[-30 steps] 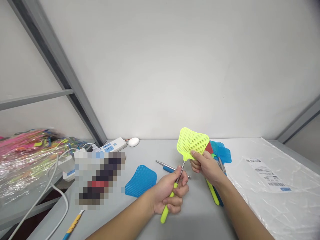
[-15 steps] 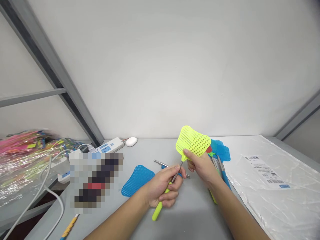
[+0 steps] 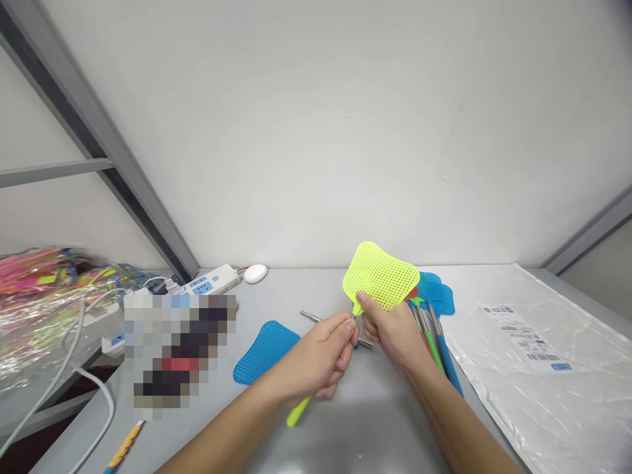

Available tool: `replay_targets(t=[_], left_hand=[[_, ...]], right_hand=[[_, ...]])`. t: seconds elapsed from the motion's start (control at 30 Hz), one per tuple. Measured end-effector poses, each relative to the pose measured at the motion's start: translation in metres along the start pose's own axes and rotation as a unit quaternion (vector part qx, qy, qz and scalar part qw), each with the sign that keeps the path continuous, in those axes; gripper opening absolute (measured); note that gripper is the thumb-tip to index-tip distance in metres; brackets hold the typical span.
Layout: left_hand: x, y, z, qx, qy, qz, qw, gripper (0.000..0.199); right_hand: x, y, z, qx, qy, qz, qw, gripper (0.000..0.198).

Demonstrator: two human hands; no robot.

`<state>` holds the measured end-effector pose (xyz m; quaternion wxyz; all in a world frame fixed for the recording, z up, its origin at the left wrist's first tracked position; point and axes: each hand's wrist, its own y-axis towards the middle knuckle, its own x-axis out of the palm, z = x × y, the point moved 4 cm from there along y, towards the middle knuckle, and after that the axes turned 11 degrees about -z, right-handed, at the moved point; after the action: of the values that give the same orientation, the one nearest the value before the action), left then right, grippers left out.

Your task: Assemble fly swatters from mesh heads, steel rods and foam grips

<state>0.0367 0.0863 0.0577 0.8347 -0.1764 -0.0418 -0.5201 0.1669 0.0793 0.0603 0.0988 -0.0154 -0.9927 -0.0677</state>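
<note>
A yellow-green fly swatter is held in both hands above the grey table, its perforated head pointing up and away. My left hand is closed around its shaft, just below the head's neck; the handle end sticks out under the palm. My right hand pinches the lower edge of the head, thumb on top. Left of my left hand lies a blue perforated swatter head. Behind my hands, a metal rod lies partly hidden. Several swatters with blue handles and green handles lie beyond my right forearm.
A white plastic mailing bag with a label covers the right side. At left are a power strip, a white mouse-like device, a pixelated patch, a yellow-and-blue stick, white cables and bagged colourful items. A wall stands behind.
My left hand has slid up the shaft and turned, now gripping close under the swatter's head and covering most of the metal. The view has shifted slightly.
</note>
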Motion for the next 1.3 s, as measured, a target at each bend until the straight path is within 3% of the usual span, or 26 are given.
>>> replay_targets(t=[0.17, 0.33, 0.6, 0.87, 1.13, 1.3], left_hand=[[-0.003, 0.001, 0.001, 0.014, -0.025, -0.047, 0.998, 0.031], [-0.001, 0.006, -0.003, 0.060, -0.104, -0.060, 0.991, 0.025], [-0.010, 0.012, -0.014, 0.035, -0.198, -0.042, 0.979, 0.030], [-0.011, 0.012, -0.014, 0.009, -0.197, -0.029, 0.980, 0.030], [-0.005, 0.005, -0.008, -0.012, -0.311, -0.170, 0.935, 0.025], [-0.001, 0.003, -0.006, -0.017, -0.257, -0.122, 0.958, 0.026]], right_hand=[[0.002, -0.001, 0.001, 0.007, -0.010, 0.024, 1.000, 0.041], [0.010, -0.003, 0.003, 0.011, -0.033, -0.062, 0.997, 0.044], [0.015, 0.001, 0.008, 0.026, -0.020, -0.115, 0.993, 0.040], [0.008, 0.006, 0.006, -0.001, -0.007, -0.103, 0.995, 0.043], [0.012, 0.000, -0.002, -0.011, 0.037, -0.098, 0.994, 0.032], [0.001, 0.001, -0.003, -0.027, 0.048, -0.054, 0.997, 0.031]])
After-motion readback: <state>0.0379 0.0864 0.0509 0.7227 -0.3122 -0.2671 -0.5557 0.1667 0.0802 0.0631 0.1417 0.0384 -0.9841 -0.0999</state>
